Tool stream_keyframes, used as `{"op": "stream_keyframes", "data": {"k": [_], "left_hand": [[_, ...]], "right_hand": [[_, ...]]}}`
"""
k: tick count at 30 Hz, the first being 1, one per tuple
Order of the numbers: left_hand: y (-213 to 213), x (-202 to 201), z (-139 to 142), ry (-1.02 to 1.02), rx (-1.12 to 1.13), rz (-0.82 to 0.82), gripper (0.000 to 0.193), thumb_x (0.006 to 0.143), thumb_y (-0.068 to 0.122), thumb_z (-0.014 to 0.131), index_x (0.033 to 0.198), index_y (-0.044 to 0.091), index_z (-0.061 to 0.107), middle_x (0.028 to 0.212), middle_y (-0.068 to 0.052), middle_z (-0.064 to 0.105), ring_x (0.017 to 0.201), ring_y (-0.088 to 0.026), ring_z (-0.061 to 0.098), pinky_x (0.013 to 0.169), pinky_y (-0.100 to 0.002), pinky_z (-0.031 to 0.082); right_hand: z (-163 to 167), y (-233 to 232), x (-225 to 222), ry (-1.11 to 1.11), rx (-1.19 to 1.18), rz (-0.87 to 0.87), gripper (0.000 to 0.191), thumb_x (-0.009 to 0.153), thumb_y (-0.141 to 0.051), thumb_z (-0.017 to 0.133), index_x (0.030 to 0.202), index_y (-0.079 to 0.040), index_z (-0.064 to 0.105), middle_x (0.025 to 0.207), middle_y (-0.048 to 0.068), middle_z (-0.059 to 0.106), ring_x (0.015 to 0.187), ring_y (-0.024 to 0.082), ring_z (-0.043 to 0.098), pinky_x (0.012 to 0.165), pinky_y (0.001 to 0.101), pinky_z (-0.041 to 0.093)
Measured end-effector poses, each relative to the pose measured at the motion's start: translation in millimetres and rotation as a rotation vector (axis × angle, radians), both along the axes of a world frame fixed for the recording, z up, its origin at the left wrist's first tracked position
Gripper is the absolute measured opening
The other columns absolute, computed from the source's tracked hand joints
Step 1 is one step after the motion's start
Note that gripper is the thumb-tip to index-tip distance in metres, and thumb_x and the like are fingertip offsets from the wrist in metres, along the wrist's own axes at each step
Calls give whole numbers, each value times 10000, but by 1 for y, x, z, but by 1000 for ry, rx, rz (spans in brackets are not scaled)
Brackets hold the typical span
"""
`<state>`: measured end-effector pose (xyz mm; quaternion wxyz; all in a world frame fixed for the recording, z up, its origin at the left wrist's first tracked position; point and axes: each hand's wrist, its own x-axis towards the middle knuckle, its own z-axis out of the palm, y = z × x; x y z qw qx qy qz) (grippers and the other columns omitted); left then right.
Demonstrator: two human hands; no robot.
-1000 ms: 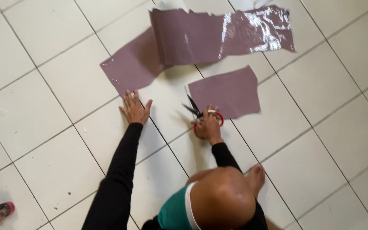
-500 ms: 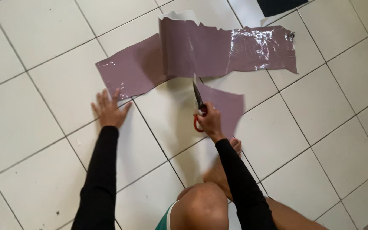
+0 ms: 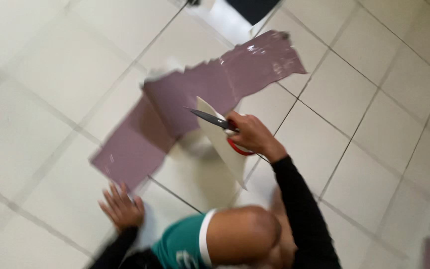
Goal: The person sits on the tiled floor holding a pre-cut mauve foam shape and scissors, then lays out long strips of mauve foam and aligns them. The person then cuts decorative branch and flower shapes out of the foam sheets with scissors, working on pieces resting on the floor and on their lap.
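Down on the white tile floor (image 3: 334, 99), right hand (image 3: 252, 135) grips red-handled scissors (image 3: 220, 124) plus a cut-off piece (image 3: 222, 149), left hand (image 3: 123, 209) splayed flat, mauve sheet (image 3: 185, 99) only partly cut.

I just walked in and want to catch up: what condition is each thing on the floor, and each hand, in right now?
Mauve sheet: spread on the tiled floor, edges jagged, far end glossy and crinkled.
Cut piece: lifted, pale underside showing.
Scissors: blades look closed, red handles gripped.
Right hand: closed on the scissors.
Left hand: open, fingers spread, flat on the floor.
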<state>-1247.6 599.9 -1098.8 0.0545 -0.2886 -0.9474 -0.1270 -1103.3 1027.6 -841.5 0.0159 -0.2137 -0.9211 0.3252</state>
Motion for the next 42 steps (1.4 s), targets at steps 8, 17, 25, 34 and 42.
{"op": "stream_keyframes", "data": {"k": [8,17,25,34,42], "left_hand": [[-22,-16,-27,-153,-48,-212,816,952,412,450,1616,9,200,1713,-263,95,1592,-454,66,1237,-676,65],[-53,-89,40,-209,132,-811,853,963,544,528,1564,-21,310,1691,-289,126,1523,-495,182,1201,-686,127],[-123,-239,71,-100,-162,-862,600,996,511,533,1494,182,469,1614,-9,398,1496,-277,364,1195,-673,186],[-324,-355,54,-16,-55,-608,663,977,442,526,1581,223,362,1674,-85,283,1541,-337,257,1224,-611,157],[-369,-363,13,-76,34,-480,614,956,326,562,1553,249,440,1659,-64,362,1536,-311,321,1260,-584,183]], "right_hand": [[42,-139,69,282,199,-869,266,927,-133,765,1104,-13,607,933,124,764,839,222,770,743,332,611],[45,-279,19,243,793,-778,279,860,-69,820,1043,-60,609,832,111,716,750,311,699,685,422,536],[73,-256,-33,174,904,-655,236,856,-93,838,980,-80,637,813,87,713,729,307,684,632,429,513],[57,-274,-135,265,595,-455,251,873,-54,836,1040,-25,650,933,113,738,811,255,726,754,345,577],[43,-312,-219,458,759,-453,265,906,-1,781,1084,-43,589,991,45,761,876,177,755,842,296,590]]}}
